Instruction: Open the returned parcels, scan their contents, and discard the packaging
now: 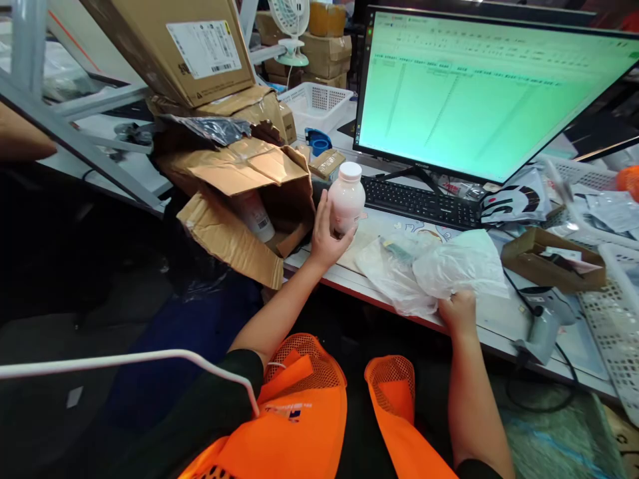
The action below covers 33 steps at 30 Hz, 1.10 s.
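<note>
My left hand is wrapped round a pale pink bottle with a white cap, holding it upright just above the desk edge, next to an open cardboard box lying on its side. Another white bottle lies inside that box. My right hand is closed on the near edge of a clear plastic bag lying on the desk, with more crumpled bags to its left.
A black keyboard and a large monitor with a green spreadsheet stand behind. A barcode scanner, a small brown box and white baskets sit at the right. Stacked cardboard boxes rise at the left.
</note>
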Tool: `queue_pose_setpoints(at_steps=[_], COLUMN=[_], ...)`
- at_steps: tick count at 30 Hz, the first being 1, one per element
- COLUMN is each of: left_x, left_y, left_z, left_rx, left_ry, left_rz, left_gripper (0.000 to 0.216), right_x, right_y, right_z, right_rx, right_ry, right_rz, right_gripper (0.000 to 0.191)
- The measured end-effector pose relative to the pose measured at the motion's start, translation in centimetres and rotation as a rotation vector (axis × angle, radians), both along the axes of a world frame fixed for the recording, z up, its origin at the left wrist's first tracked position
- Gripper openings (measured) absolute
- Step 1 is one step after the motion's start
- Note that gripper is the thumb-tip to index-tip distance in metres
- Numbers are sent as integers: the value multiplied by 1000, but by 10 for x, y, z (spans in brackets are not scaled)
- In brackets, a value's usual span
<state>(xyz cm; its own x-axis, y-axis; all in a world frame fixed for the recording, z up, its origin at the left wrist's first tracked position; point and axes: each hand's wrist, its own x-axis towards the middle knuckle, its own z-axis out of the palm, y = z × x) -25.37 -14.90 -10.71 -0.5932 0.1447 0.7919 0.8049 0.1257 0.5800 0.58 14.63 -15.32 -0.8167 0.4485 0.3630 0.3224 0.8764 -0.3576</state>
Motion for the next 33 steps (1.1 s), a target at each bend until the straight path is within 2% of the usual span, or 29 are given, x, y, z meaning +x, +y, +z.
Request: queue_pose_setpoints(at_steps=[3, 6, 8, 11, 13, 15, 17, 20, 22, 23, 25, 28, 31, 33], left_x=[18, 38, 55, 75, 81, 78, 66, 40, 25, 19, 12, 11, 21, 29], left_y=[-9, -39, -76, -138, -167, -182, -186, -194, -205, -211, -222, -227, -222, -217], left_z=[13, 17, 17, 23, 32, 38, 37, 25, 18, 15, 11, 7, 5, 7], left_rx=[-53, -118, -129, -66, -109, -207, -239, -197, -211, -221, -216, -153, -114, -134], left_ry=[73, 117, 144, 230, 261, 176, 8, -198, -242, -236, -202, -202, -234, -243], left_rz=[-2, 37, 226, 703, 826, 774, 704, 701, 692, 677, 661, 678, 669, 650], left_gripper=[48, 36, 42, 73, 100, 123, 126, 96, 76, 71, 70, 73, 67, 71], right_x=[3, 5, 6, 7, 10, 14, 18, 15, 9, 6, 2, 1, 5, 9], right_y=[3, 6, 7, 5, 3, 2, 1, 1, 1, 1, 2, 2, 1, 3], right_z=[-5, -11, -13, -11, -8, -6, -5, -7, -10, -11, -12, -11, -8, -6], right_rx=[-5, -5, -2, 16, 48, 110, 128, 12, -62, -79, -105, -133, -121, -95], right_ry=[19, 50, 108, 262, 391, 509, 517, 262, 67, 8, -43, 17, 147, 256], right_rz=[18, 24, 9, 3, -4, -50, -90, -21, 48, 75, 123, 157, 160, 144], right_gripper=[29, 30, 28, 29, 36, 45, 61, 104, 117, 114, 94, 61, 46, 41])
